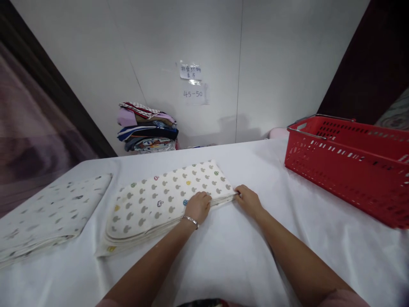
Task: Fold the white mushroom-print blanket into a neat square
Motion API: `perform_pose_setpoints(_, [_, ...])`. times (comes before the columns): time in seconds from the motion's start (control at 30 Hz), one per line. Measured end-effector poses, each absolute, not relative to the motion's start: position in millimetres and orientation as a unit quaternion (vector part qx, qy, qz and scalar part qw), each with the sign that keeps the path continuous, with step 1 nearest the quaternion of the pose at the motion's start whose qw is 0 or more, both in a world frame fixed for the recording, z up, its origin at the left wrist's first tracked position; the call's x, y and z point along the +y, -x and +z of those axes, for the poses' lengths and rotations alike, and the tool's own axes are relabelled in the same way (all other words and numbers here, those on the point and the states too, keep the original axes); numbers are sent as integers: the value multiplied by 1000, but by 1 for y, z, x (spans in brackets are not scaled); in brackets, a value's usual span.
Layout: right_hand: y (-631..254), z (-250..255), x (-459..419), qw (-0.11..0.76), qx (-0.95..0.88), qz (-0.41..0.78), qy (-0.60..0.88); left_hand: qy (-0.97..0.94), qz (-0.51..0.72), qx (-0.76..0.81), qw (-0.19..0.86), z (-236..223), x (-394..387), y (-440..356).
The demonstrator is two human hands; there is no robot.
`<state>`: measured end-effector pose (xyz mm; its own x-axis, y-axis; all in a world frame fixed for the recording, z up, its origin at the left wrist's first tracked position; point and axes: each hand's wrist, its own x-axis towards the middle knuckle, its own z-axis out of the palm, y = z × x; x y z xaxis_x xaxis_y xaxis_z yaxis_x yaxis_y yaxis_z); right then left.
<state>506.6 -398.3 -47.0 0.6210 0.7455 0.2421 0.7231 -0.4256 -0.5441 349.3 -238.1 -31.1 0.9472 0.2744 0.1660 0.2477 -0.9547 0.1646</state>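
A folded cream cloth with a mushroom print [159, 200] lies in the middle of the white table [230, 256]. My left hand [198, 205], with a bracelet on the wrist, rests knuckles-up on the cloth's near edge, fingers curled over it. My right hand [247, 198] pinches the cloth's right near corner, fingers closed on the layered edge. Both hands touch the same cloth, a short gap apart.
A second folded patterned cloth [47, 213] lies at the left. A red plastic basket [348, 166] with metal handles stands at the right. A pile of folded clothes [147, 128] sits behind the table against the white wall, under paper labels [191, 81].
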Motion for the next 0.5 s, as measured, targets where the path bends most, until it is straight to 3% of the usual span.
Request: perform_pose_setpoints(0.5, [-510,-54,-402,290,-448,9,846,-981,148,108,68,-42,-236,-327])
